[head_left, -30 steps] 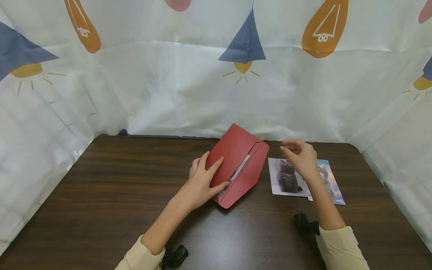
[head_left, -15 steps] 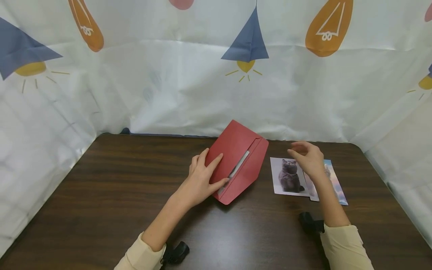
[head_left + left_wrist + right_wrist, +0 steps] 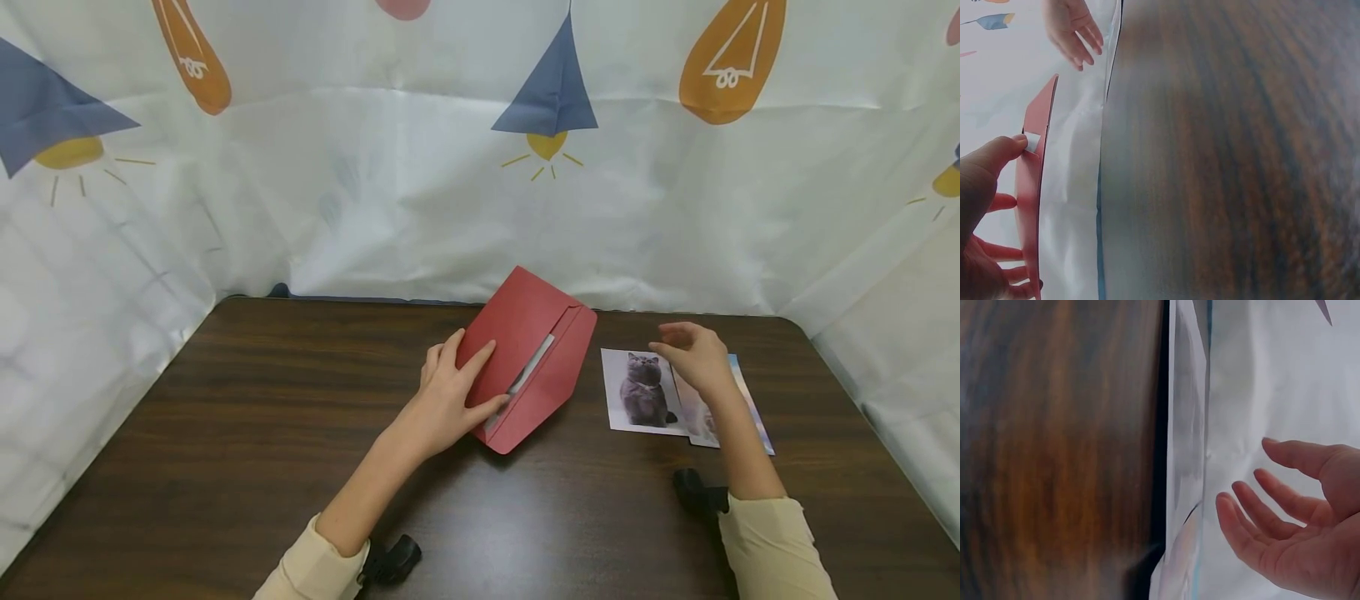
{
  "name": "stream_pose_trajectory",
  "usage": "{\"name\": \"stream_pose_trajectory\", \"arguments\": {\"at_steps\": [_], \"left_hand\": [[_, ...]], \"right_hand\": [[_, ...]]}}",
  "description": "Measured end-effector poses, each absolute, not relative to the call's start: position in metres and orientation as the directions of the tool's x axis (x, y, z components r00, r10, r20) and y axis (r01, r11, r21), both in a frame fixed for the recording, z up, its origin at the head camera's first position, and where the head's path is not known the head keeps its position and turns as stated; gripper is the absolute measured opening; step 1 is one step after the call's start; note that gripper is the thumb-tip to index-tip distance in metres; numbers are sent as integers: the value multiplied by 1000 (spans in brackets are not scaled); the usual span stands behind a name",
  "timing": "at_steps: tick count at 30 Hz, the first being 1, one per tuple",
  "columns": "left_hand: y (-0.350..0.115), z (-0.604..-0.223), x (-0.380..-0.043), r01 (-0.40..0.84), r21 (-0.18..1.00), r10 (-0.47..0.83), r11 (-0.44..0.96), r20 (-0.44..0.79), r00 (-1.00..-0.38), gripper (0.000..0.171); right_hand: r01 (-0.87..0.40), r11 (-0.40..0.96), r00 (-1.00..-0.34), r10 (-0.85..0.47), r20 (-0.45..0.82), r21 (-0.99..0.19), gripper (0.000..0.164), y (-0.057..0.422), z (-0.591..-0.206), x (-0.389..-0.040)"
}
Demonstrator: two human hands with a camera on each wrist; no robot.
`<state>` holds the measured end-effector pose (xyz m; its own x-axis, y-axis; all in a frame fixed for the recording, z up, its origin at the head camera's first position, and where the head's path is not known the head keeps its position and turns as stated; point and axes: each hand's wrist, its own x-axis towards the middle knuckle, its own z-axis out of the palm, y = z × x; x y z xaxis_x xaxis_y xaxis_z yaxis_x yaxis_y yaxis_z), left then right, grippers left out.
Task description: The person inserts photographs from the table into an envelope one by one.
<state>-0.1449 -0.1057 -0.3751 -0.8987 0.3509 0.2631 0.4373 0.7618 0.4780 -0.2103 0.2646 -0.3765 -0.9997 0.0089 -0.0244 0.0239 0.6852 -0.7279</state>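
Fingers of your left hand (image 3: 444, 408) grip the red envelope (image 3: 517, 329) by its near-left edge, thumb at the slit where a white insert (image 3: 532, 367) shows; a light hold there should spare the paper a crease. Right of the envelope, a cat print (image 3: 642, 390) and a pastel print (image 3: 701, 422) overlap on the worktop (image 3: 225, 458). Over them your right hand (image 3: 697, 354) holds nothing, its fingers loosely curved, thumb apart; hovering clear should leave both undisturbed. Behind the envelope hangs a patterned curtain (image 3: 420, 200).

pale glare on the dark tabletop (image 3: 498, 533), soft blur in wrist views
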Motion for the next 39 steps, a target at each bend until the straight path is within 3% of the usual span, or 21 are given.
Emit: {"name": "stream_pose_trajectory", "arguments": {"at_steps": [20,39], "left_hand": [[-105,-374,-144,441,482,366,757,246,-897,75],[-104,-376,-144,449,480,366,754,262,-893,73]], "right_hand": [[116,673,-985,-18,-173,-730,53,281,-385,-210],[120,729,-978,-29,-205,-674,48,285,-389,-214]]}}
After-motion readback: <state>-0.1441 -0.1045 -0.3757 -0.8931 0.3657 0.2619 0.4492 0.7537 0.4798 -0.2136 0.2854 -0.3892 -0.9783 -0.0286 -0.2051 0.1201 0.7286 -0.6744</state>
